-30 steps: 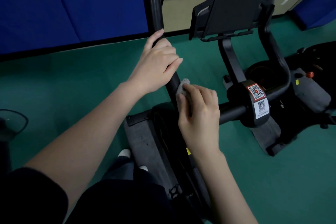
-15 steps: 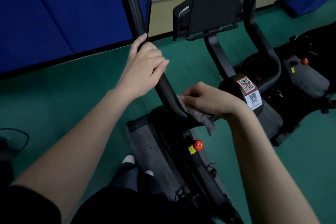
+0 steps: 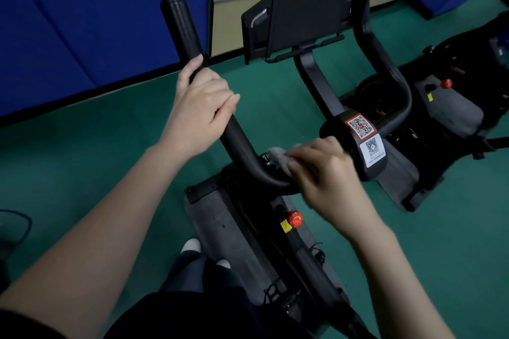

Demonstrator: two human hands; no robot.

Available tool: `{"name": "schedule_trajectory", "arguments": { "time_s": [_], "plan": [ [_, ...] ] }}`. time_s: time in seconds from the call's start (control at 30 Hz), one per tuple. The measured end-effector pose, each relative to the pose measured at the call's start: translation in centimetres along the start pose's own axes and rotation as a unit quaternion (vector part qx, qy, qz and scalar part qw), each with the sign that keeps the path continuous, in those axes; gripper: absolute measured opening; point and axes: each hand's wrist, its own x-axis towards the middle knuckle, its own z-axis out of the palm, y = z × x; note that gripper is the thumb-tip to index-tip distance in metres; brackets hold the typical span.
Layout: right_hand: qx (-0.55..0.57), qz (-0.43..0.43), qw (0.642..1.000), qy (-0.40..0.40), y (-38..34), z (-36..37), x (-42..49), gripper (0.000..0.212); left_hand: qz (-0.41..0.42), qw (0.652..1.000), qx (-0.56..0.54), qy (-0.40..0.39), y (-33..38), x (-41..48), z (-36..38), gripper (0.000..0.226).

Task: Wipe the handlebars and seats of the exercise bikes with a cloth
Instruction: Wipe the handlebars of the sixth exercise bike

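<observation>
A black exercise bike stands in front of me, its left handlebar [image 3: 184,33] rising up and away. My left hand [image 3: 199,109] grips that bar about halfway along. My right hand [image 3: 326,176] holds a grey cloth [image 3: 279,158] against the low bend of the bar, just left of the centre hub with QR stickers [image 3: 363,143]. The right handlebar [image 3: 385,63] curves up behind the hub, untouched. A black tablet holder [image 3: 305,0] stands above the hub. No seat is in view.
Green floor [image 3: 96,159] surrounds the bike. A blue padded wall [image 3: 82,14] stands at the left and a pale cabinet [image 3: 228,25] behind. A red knob [image 3: 294,219] sits on the bike frame below. A second bike [image 3: 451,107] stands at the right. My shoes [image 3: 191,246] show beside the frame.
My right hand with the cloth slid down the left bar to its bend, then shifted right toward the hub. My left hand kept its grip on the bar.
</observation>
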Motion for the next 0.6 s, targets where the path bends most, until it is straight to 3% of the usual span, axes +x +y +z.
{"name": "schedule_trajectory", "arguments": {
  "time_s": [0.13,0.3,0.47,0.6],
  "plan": [
    [0.044,0.004,0.996,0.079,0.1,1.5,-1.3,0.014,0.008,1.0,0.004,0.008,-0.2,0.0,0.2,0.042],
    [0.029,0.087,0.963,0.252,1.6,2.7,-1.9,0.018,0.008,1.0,0.001,0.005,-0.4,-0.2,0.3,0.042],
    [0.063,0.059,0.944,0.318,0.8,5.3,-4.0,0.021,0.012,1.0,-0.003,0.017,-0.4,-0.2,0.5,0.043],
    [0.091,0.144,0.897,0.407,2.3,5.3,-2.9,0.022,0.015,1.0,0.001,0.015,-0.5,-0.3,0.5,0.043]
  ]
}}
